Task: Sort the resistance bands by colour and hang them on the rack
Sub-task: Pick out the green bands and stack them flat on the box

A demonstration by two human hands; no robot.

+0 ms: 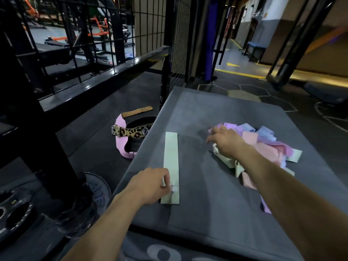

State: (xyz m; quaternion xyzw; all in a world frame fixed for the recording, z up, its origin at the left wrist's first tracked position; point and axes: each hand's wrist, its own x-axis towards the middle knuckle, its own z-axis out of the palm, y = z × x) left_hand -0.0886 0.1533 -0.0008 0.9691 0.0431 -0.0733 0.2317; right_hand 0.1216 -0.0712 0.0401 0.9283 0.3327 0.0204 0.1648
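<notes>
Weightlifting belts (131,131) on floor beside grey pad (216,204); weight plate (15,210) near.

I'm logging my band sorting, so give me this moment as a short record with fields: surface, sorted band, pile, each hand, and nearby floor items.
surface: grey mat
sorted band: pale green band, flat, apart from the pile
pile: mixed bands, pink, purple, blue, pale green
left hand: pinches the green band's near end
right hand: on the pile's left edge
floor items: lifting belts
</notes>
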